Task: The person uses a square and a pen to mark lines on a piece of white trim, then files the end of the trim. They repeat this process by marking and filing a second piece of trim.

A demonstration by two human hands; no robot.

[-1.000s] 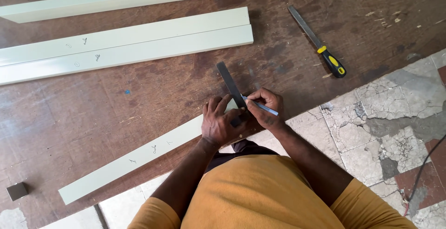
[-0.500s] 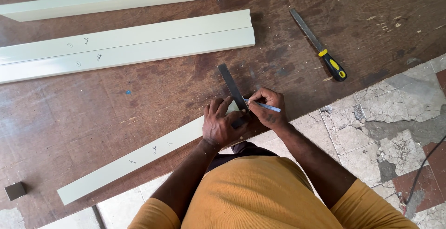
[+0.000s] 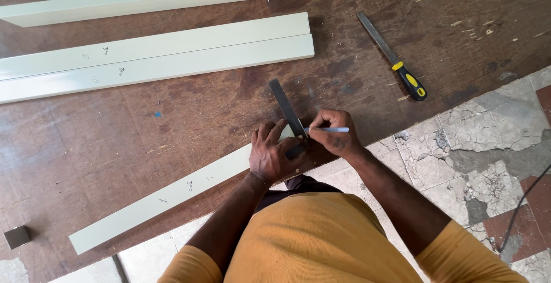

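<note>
My left hand (image 3: pixel 274 155) pressed the square (image 3: pixel 288 111) flat on the strip (image 3: pixel 172 198) at frame centre; my right hand (image 3: pixel 333 132) pinched a pen (image 3: pixel 334 129). The strip looked light, stiff and slick, best held down near the marked end.

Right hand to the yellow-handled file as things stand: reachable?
Probably yes. The file lies alone on the table, up and to the right of the right hand, with nothing between them. But that hand holds a pen against the square, so it is occupied.
</note>
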